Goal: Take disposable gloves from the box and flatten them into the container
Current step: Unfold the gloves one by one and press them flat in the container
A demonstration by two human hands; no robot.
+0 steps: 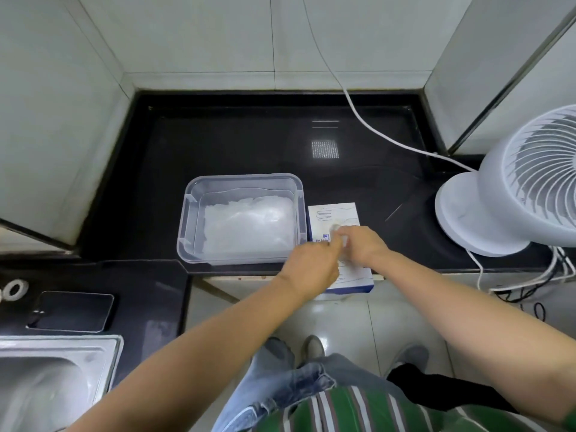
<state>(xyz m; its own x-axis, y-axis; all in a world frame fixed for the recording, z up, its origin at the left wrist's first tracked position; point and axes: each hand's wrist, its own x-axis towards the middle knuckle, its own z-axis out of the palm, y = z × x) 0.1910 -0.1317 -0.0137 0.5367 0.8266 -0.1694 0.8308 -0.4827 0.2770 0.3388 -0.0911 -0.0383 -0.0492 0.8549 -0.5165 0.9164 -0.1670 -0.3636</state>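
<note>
A clear plastic container (190, 213) stands on the black counter with a flat layer of translucent gloves (249, 226) inside. Right beside it lies a white and blue glove box (335, 216). Both hands meet over the box's opening. My left hand (308, 269) and my right hand (363, 244) pinch a crumpled clear glove (338, 232) between their fingertips, just above the box. The box's middle is hidden under my hands.
A white fan (511, 194) stands at the right with its cable (374, 126) trailing across the counter. A steel sink (53, 381) sits at the lower left, with a dark phone (74, 310) and a tape roll (14, 289) behind it. Tiled walls enclose the counter.
</note>
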